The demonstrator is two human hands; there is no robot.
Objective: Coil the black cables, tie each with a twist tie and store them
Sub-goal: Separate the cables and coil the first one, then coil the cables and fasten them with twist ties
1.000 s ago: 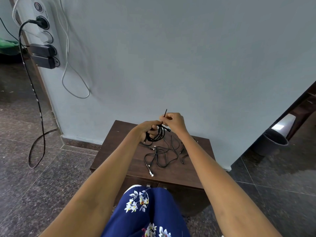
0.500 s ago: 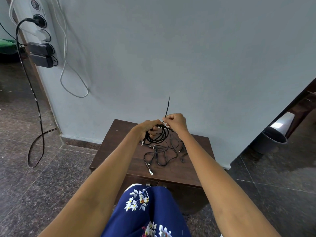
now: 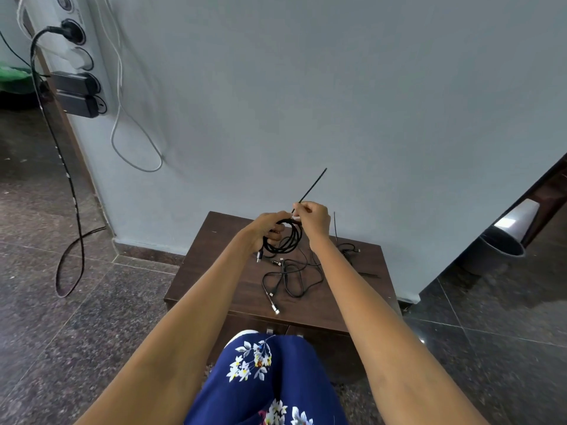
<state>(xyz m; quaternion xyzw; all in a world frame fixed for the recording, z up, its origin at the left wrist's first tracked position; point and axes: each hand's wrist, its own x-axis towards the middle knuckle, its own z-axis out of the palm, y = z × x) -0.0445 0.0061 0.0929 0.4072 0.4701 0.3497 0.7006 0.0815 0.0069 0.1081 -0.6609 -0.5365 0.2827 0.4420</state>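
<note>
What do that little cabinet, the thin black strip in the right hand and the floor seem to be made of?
Cabinet: dark brown wood or wood-look laminate, judging by faint grain and a dull sheen. Twist tie: a thin, stiff black strip that stands straight, probably plastic-coated wire. Floor: polished speckled stone tiles, perhaps granite, with visible joints and reflections.

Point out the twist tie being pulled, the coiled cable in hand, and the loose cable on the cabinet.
twist tie (image 3: 313, 185), head view, mid free end.
coiled cable (image 3: 291, 242), head view, right arc of loop.
loose cable (image 3: 288, 279), head view, middle of tangle.
</note>
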